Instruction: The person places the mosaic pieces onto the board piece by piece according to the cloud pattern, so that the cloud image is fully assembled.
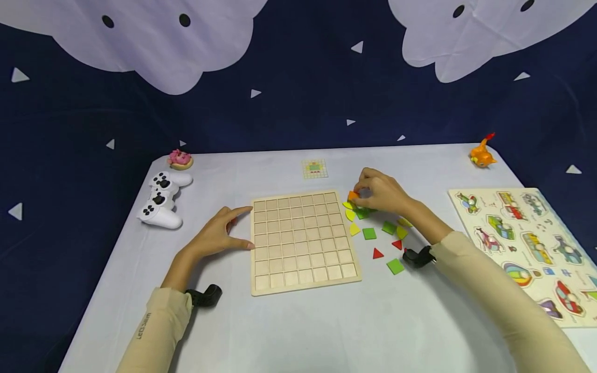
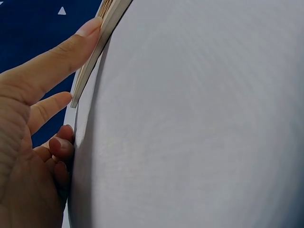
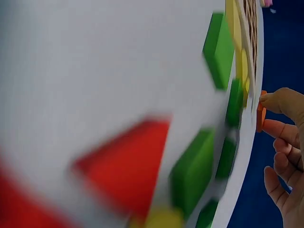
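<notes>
A wooden grid board (image 1: pixel 303 241) with raised square cells lies flat on the table. My left hand (image 1: pixel 216 233) is at its left side, thumb and forefinger stretched out with their tips at the edge; the left wrist view shows the other fingers bent inward. Beyond the board's right side, my right hand (image 1: pixel 380 191) pinches an orange tile (image 3: pixel 261 114) between thumb and forefinger. Around and under that hand lie loose tiles: a green square (image 1: pixel 369 233), a yellow piece (image 1: pixel 354 229) and a red triangle (image 1: pixel 378 253), among several others.
A small pattern card (image 1: pixel 314 169) lies behind the board. On the left are a white game controller (image 1: pixel 163 202) and a pink figurine (image 1: pixel 180 159). An orange toy (image 1: pixel 482 154) stands back right, and a picture puzzle board (image 1: pixel 527 243) lies at the right.
</notes>
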`<state>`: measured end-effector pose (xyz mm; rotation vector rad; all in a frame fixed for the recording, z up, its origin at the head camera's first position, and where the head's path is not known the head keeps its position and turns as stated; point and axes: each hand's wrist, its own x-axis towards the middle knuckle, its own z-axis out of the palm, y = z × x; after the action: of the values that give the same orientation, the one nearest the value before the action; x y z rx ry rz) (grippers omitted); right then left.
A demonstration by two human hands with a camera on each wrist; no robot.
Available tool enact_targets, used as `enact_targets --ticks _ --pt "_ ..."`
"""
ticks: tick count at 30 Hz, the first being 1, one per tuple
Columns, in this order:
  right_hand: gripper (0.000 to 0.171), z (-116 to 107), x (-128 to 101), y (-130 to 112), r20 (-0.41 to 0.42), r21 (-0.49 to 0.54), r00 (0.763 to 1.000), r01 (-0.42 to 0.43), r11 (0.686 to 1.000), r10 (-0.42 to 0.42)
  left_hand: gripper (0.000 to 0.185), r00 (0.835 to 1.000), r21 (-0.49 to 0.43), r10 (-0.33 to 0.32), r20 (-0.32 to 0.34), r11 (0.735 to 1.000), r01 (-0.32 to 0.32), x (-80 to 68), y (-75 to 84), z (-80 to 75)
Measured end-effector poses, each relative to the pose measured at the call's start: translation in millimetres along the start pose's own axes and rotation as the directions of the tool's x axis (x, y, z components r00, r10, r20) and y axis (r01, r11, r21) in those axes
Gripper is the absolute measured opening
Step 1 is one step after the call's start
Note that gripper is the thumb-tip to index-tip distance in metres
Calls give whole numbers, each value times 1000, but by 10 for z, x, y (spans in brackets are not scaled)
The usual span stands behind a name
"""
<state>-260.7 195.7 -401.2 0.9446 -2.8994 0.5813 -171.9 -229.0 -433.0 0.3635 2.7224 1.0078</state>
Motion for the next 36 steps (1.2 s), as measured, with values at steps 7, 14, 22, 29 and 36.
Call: enact_targets --ticks 7,14,22,29,36 --pt "24 124 189 -285 21 41 996 84 996 -85 97 1000 -14 -3 -5 1000 3 -4 -3 11" --pt "24 265 341 -522 29 60 985 167 984 -169 97 1000 -19 4 -12 1000 -4 -2 -14 17" --pt "23 409 487 -736 51 55 964 257 965 -260 97 1000 -34 8 -12 999 -8 15 -35 29" --pt "22 501 584 -859 54 57 946 315 947 -318 96 1000 -42 13 -10 999 -14 16 -34 30" --pt "18 546 582 -896 67 106 956 277 955 -285 97 1000 -44 12 -18 999 -12 18 -47 30"
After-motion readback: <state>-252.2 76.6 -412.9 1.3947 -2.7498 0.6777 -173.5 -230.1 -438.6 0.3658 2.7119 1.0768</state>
